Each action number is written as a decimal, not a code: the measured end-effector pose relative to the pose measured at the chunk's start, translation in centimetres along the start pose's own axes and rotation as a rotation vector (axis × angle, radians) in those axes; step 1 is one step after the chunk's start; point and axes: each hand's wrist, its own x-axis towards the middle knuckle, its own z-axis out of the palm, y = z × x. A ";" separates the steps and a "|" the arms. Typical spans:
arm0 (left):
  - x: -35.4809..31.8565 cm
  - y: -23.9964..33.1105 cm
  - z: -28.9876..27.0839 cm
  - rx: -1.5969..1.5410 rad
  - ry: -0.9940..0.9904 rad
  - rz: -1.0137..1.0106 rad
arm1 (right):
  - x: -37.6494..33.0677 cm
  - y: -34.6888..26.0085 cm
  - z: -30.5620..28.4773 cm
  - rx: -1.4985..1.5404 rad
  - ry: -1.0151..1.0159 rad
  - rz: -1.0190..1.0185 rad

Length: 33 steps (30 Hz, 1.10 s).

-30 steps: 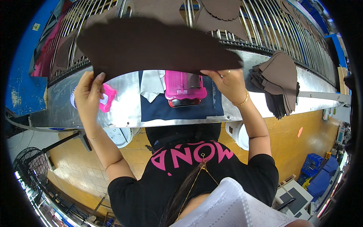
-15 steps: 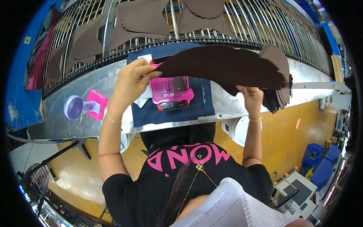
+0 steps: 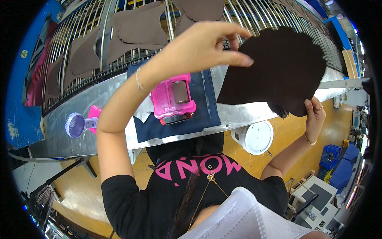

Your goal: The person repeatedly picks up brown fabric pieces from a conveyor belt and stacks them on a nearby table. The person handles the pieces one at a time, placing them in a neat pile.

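Dark brown piece (image 3: 274, 71) is up over the right part of the counter (image 3: 248, 114), scalloped edge on the far and right sides. Dark layered edges (image 3: 280, 110) poke out below it; looks like a stack, mostly hidden. I can't tell if the piece touches it.

My right hand (image 3: 315, 118) is pinched on the piece's lower right edge. My left hand (image 3: 207, 44) is at its upper left, thumb and fingers apart; contact unclear.

My read: laying it on the stack. I'd anchor with the right pinch, line up outlines, lower it flat, smooth with the left. Dragging could skew the layers.

Left: pink tray (image 3: 162, 101) on navy cloth (image 3: 159, 133), then lavender fan (image 3: 75, 125). Beyond: brown pieces (image 3: 139, 28) on the bar rack (image 3: 242, 16).
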 end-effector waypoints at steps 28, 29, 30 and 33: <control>9.9 -32.6 2.2 -0.710 0.559 -0.846 | 3.3 5.0 3.5 -0.378 -0.027 0.247; 9.8 -33.1 2.3 -0.715 0.542 -0.855 | 3.0 5.6 3.3 -0.391 -0.039 0.246; 9.6 -33.6 2.3 -0.719 0.528 -0.866 | 2.9 6.0 3.3 -0.402 -0.053 0.244; 9.0 -33.4 1.7 -0.682 0.543 -0.889 | 2.6 7.2 3.3 -0.403 0.006 0.266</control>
